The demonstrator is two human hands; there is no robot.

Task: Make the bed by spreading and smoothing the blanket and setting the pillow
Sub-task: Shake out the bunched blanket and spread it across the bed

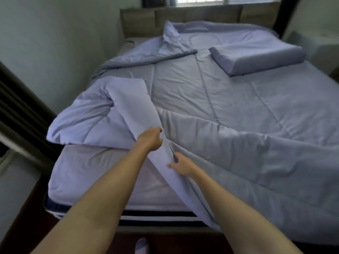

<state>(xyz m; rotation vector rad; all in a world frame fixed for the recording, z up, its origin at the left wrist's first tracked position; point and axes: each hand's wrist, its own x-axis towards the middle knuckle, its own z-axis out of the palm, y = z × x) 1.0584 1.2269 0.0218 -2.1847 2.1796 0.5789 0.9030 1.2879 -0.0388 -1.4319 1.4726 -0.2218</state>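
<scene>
A pale lilac blanket [229, 110] covers most of the bed, creased and folded back on itself at the near left, where the fitted sheet [102, 173] shows. My left hand [149, 139] is closed on the folded-over blanket edge. My right hand [180, 165] pinches the same edge a little lower, nearer the foot of the bed. A rectangular lilac pillow [256, 56] lies on top of the blanket at the far right, angled. Another flap of blanket is turned back at the far left near the headboard.
A wooden headboard [198, 17] stands under a window at the far end. A wall runs close along the bed's left side. Dark furniture [20, 114] stands at the near left. A slippered foot [142, 245] stands on the dark floor at the bed's foot.
</scene>
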